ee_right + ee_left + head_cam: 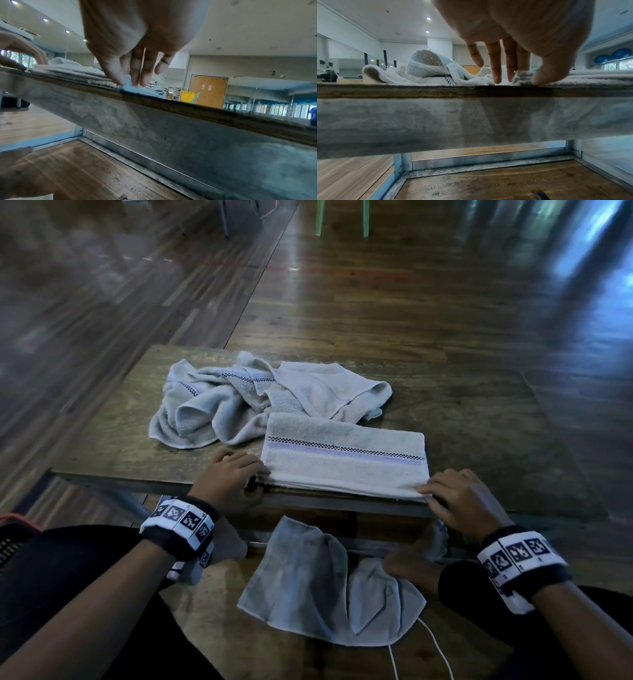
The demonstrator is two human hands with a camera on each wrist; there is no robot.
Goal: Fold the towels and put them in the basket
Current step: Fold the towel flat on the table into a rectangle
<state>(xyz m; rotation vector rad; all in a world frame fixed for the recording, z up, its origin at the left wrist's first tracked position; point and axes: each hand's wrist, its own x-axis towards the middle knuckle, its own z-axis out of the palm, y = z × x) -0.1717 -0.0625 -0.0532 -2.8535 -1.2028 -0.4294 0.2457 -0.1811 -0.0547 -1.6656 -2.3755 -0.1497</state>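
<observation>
A folded pale towel with a checked and lilac stripe lies along the front edge of the wooden table. My left hand pinches its near left corner; in the left wrist view the thumb and fingertips of that hand close on the layered corner of the towel. My right hand pinches the near right corner, and in the right wrist view it holds cloth between thumb and fingers. Crumpled towels are heaped just behind. A dark basket with an orange rim peeks in at the far left.
Another grey towel lies spread low down, below the table's front edge between my knees, with a white cable beside it. The right part of the table is bare wood. A yellow basket stands far off across the room.
</observation>
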